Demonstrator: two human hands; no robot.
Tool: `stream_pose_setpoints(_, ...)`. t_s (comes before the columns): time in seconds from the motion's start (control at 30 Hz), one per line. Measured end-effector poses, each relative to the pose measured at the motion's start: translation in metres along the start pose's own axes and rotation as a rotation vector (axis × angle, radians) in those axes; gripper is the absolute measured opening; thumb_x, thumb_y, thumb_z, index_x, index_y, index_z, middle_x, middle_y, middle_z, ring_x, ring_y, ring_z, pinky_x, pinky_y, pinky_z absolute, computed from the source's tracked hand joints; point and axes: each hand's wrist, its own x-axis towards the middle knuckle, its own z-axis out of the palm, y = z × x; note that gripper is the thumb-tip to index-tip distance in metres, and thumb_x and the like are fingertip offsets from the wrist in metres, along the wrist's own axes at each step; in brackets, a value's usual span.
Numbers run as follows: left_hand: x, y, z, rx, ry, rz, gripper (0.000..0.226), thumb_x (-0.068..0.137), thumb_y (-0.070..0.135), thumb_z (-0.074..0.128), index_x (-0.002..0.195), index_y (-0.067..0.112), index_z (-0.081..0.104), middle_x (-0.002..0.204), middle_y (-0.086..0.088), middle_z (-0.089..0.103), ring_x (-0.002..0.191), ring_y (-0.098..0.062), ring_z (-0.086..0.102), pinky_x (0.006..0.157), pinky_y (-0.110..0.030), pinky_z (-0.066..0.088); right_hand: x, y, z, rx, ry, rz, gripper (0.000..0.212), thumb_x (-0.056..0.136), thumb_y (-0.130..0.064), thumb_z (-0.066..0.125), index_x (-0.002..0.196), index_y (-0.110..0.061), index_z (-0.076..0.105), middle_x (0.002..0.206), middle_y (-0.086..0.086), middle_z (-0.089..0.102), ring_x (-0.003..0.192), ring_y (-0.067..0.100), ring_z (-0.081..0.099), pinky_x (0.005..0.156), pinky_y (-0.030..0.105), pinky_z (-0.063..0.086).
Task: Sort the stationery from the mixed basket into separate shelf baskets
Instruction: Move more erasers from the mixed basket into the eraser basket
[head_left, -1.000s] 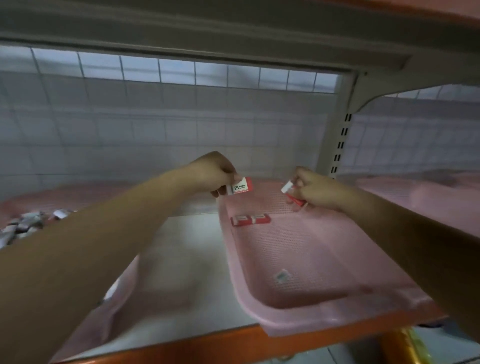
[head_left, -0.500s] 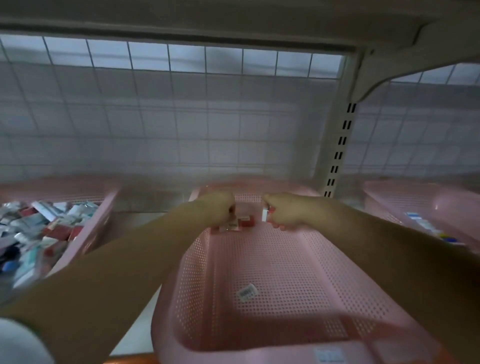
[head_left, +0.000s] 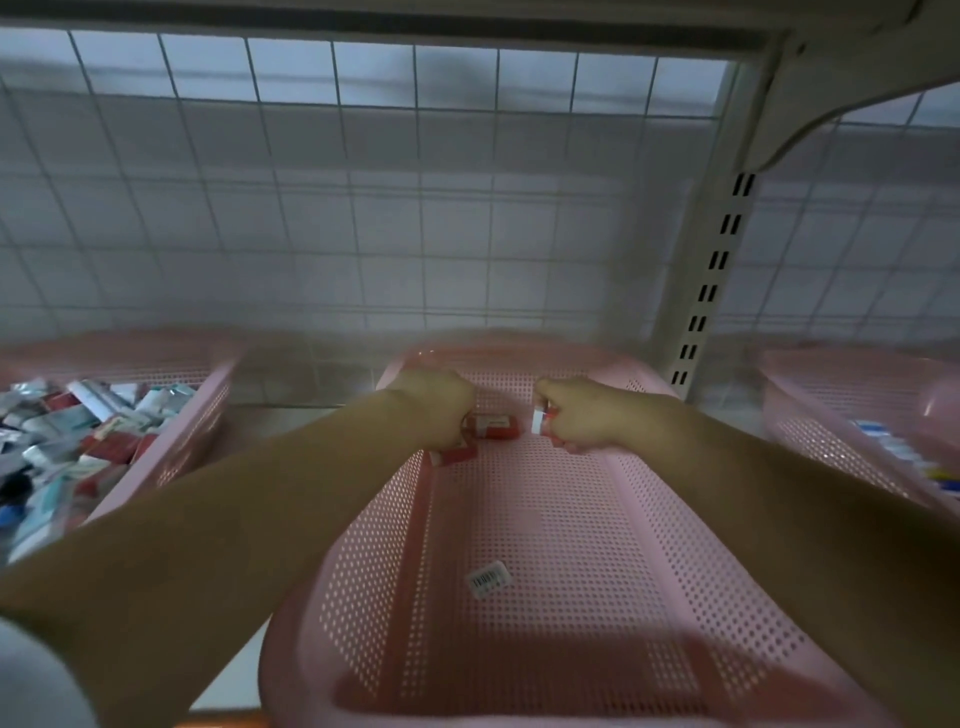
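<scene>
Basket rear: right hand fingers pinch eraser; left hand grips second eraser.

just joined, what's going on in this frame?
A person is sorting stationery on a shelf. Both hands reach to the far end of the middle pink basket. The left hand grips a small red-and-white item low near the basket floor. The right hand pinches a similar item. A red packet already lies between them. The mixed basket on the left is full of assorted items. A barcode sticker sits on the middle basket's floor.
</scene>
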Motion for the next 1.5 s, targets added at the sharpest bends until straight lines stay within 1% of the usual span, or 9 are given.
stream_pose_setpoints(0.13, -0.001, 0.005, 0.004, -0.002, -0.003, -0.047, 0.025, 0.082, 0.038, 0.057, 0.068, 0.019, 0.047, 0.063, 0.006, 0.044, 0.070, -0.016, 0.052, 0.064, -0.025, 0.043, 0.000, 0.002, 0.003, -0.020, -0.011, -0.013, 0.013, 0.090, -0.003, 0.042, 0.098, -0.012, 0.046, 0.096, 0.016, 0.056, 0.077, 0.025, 0.052, 0.068, 0.035, 0.046)
stream_pose_setpoints(0.37, -0.001, 0.008, 0.003, 0.067, 0.004, -0.055, 0.023, 0.086, 0.019, 0.057, 0.108, 0.013, 0.059, 0.113, -0.005, 0.061, 0.104, -0.023, 0.059, 0.089, -0.033, 0.048, -0.001, 0.004, 0.004, -0.043, -0.029, -0.031, 0.013, 0.090, -0.003, 0.042, 0.096, -0.013, 0.047, 0.095, 0.014, 0.058, 0.075, 0.023, 0.053, 0.068, 0.032, 0.046)
stream_pose_setpoints(0.7, 0.002, 0.009, 0.007, 0.128, -0.020, -0.050, 0.023, 0.087, 0.012, 0.057, 0.110, 0.013, 0.060, 0.118, -0.006, 0.061, 0.109, -0.023, 0.058, 0.093, -0.034, 0.047, -0.005, 0.001, 0.004, 0.008, -0.029, -0.068, 0.017, 0.088, 0.000, 0.045, 0.092, -0.015, 0.052, 0.103, 0.017, 0.061, 0.080, 0.022, 0.055, 0.076, 0.037, 0.050)
stream_pose_setpoints(0.8, 0.000, 0.007, 0.007, 0.081, 0.005, -0.054, 0.019, 0.088, 0.017, 0.055, 0.106, 0.014, 0.061, 0.112, -0.005, 0.063, 0.103, -0.021, 0.059, 0.090, -0.033, 0.048, -0.007, 0.001, 0.003, 0.118, -0.039, -0.072, 0.024, 0.087, 0.002, 0.051, 0.079, -0.020, 0.054, 0.092, 0.012, 0.058, 0.072, 0.020, 0.054, 0.065, 0.031, 0.048)
stream_pose_setpoints(0.9, -0.002, 0.006, 0.006, -0.011, 0.054, -0.056, 0.019, 0.087, 0.027, 0.055, 0.100, 0.015, 0.062, 0.106, -0.004, 0.064, 0.096, -0.020, 0.060, 0.081, -0.030, 0.047, -0.010, 0.000, -0.003, 0.254, -0.036, -0.056, 0.027, 0.090, 0.004, 0.045, 0.089, -0.020, 0.059, 0.086, 0.010, 0.055, 0.064, 0.014, 0.050, 0.053, 0.022, 0.042)
stream_pose_setpoints(1.07, 0.003, -0.001, 0.003, -0.438, 0.161, -0.030, 0.023, 0.085, 0.020, 0.058, 0.108, 0.022, 0.063, 0.103, 0.006, 0.063, 0.086, -0.009, 0.051, 0.066, -0.014, 0.039, -0.007, 0.000, -0.014, 0.635, 0.121, -0.094, 0.031, 0.088, 0.009, 0.052, 0.116, -0.002, 0.059, 0.079, 0.010, 0.062, 0.066, 0.015, 0.061, 0.063, 0.017, 0.055)
stream_pose_setpoints(1.13, 0.003, -0.004, 0.000, -0.703, 0.235, -0.046, 0.019, 0.087, 0.022, 0.059, 0.104, 0.022, 0.067, 0.092, 0.009, 0.065, 0.080, -0.004, 0.054, 0.063, -0.011, 0.039, -0.006, 0.001, -0.017, 0.719, 0.189, -0.123, 0.031, 0.081, 0.009, 0.062, 0.110, -0.002, 0.062, 0.081, 0.006, 0.064, 0.069, 0.013, 0.063, 0.065, 0.014, 0.055)
stream_pose_setpoints(1.27, -0.005, -0.006, -0.005, -1.255, 0.193, -0.041, 0.015, 0.092, 0.025, 0.056, 0.094, 0.016, 0.067, 0.074, 0.003, 0.070, 0.065, -0.008, 0.066, 0.075, -0.030, 0.053, -0.010, -0.002, -0.017, 0.704, 0.313, -0.210, 0.026, 0.070, 0.010, 0.071, 0.076, -0.015, 0.066, 0.078, 0.000, 0.065, 0.075, 0.011, 0.061, 0.075, 0.017, 0.051)
stream_pose_setpoints(1.5, -0.012, -0.011, -0.010, -1.434, 0.197, 0.002, 0.017, 0.075, 0.015, 0.074, 0.088, 0.010, 0.066, 0.073, 0.000, 0.070, 0.066, -0.007, 0.068, 0.062, -0.019, 0.054, -0.013, -0.011, -0.014, 0.744, 0.331, -0.341, 0.033, 0.069, 0.018, 0.066, 0.073, -0.015, 0.064, 0.077, 0.001, 0.066, 0.074, 0.011, 0.062, 0.073, 0.018, 0.052)
